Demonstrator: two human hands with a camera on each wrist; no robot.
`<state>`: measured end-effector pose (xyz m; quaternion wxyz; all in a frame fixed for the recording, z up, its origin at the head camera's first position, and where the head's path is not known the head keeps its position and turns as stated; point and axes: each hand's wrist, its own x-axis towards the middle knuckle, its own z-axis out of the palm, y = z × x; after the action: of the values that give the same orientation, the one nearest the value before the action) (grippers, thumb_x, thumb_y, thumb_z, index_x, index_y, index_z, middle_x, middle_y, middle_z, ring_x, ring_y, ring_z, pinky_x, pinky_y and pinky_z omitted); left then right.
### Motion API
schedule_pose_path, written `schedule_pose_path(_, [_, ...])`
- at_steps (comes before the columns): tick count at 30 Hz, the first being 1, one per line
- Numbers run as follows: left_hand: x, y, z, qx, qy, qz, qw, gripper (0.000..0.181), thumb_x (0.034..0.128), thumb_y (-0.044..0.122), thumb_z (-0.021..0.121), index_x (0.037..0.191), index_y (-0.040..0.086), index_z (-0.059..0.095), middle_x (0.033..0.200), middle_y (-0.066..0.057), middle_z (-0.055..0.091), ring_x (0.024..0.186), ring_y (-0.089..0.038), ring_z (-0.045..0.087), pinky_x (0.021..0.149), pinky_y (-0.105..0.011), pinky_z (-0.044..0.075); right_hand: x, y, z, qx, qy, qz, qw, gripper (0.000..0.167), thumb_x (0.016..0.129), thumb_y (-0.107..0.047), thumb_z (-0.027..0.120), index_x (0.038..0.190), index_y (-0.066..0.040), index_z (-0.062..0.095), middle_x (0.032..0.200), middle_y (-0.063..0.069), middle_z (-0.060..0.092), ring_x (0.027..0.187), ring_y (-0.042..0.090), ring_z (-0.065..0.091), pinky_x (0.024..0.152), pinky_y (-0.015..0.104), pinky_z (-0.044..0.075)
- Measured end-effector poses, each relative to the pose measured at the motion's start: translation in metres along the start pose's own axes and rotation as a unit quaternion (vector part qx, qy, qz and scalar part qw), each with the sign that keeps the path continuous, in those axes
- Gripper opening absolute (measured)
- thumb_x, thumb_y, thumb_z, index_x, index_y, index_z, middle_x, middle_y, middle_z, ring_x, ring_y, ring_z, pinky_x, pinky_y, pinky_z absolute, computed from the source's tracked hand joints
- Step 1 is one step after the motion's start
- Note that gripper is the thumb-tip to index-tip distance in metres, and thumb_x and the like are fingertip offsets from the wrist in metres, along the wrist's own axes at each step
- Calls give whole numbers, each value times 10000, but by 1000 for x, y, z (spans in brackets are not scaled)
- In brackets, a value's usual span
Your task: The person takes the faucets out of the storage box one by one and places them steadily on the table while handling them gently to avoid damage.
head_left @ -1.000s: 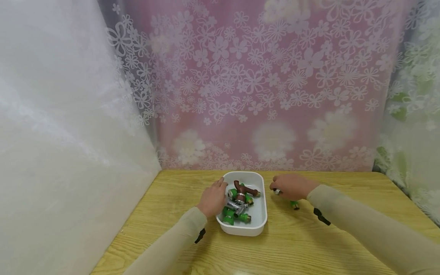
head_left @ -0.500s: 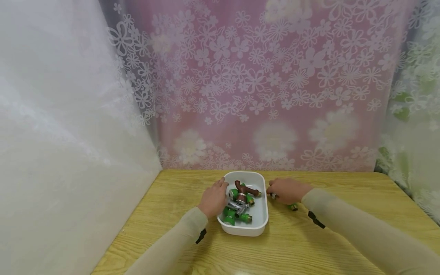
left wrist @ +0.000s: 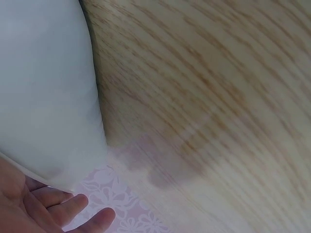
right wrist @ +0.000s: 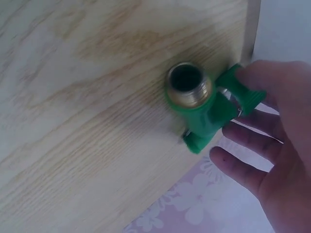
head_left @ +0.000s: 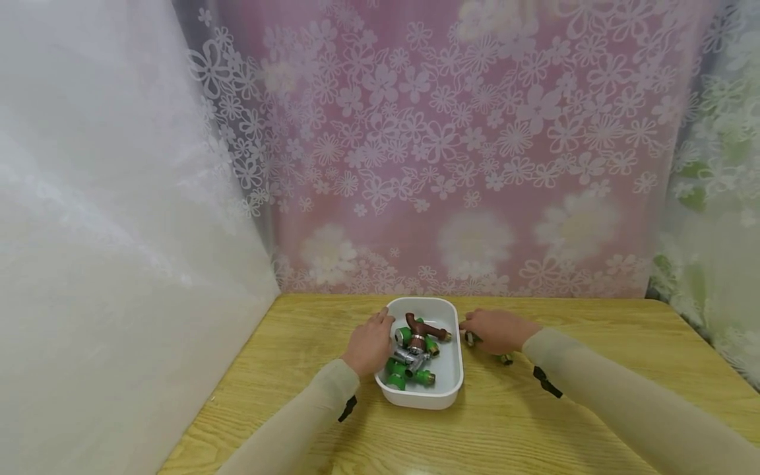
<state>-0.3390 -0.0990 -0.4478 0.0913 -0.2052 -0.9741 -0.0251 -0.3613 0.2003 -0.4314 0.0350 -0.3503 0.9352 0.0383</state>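
Floral pink curtain [head_left: 469, 132] hung at twelve o'clock behind wooden tabletop [head_left: 279, 343]. My left hand [head_left: 369, 344] rested on white bin [head_left: 418, 400] at nine-o'clock rim, fingers loosely extended. Right hand [head_left: 499, 330], well apart from left, pinched green valve [right wrist: 204, 114] just outside bin at three o'clock. Inside bin: brown tap [head_left: 421, 326] toward twelve, chrome tap [head_left: 405, 356] near middle, green fittings [head_left: 395, 379] toward seven.

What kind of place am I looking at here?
Probably a small curtained-off work corner indoors; I can't tell in what sort of building. A flowered curtain hangs behind a wooden table, where a white tub holds what look like taps.
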Motion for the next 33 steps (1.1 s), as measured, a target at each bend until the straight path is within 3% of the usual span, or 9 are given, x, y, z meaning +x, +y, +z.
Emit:
schedule_pose_path(5, [0,0,0,-43,-43,-53,10000,448,993,183,603,1419,68,530,1578,-143,418,1381,-285,504,962,-444,553,-7,8,2,68,125,305,9994,546,901,-248,751,1387,-59,591,1409,224,563,1257,413,572,962,563,522])
schedule_pose_path(10, [0,0,0,-46,21,-45,10000,450,987,181,607,1414,60,534,1574,-146,423,1378,-294,506,953,-451,557,-13,14,4,-136,244,372,9989,426,889,-226,764,1257,-35,668,1226,178,640,998,309,669,818,475,577])
schedule_pose_path(15, [0,0,-1,-28,33,6,10000,447,986,177,607,1409,52,536,1569,-155,428,1376,-301,508,943,-451,561,-16,16,9,-145,291,406,9986,201,908,-184,746,1077,-78,719,1027,74,620,772,145,590,654,341,537])
schedule_pose_path(27, [0,0,1,-73,81,-16,9999,433,982,164,611,1397,58,540,1560,-156,439,1362,-305,519,947,-454,558,-12,11,15,-44,446,484,9978,167,942,-173,703,1066,-61,714,1188,185,641,905,254,680,727,393,585])
schedule_pose_path(33, [0,1,1,-76,30,-58,10000,447,990,169,601,1416,57,526,1577,-153,416,1376,-298,506,971,-443,550,-10,6,15,90,453,526,9975,116,956,-167,682,1019,-73,708,1010,86,611,761,144,576,641,328,521])
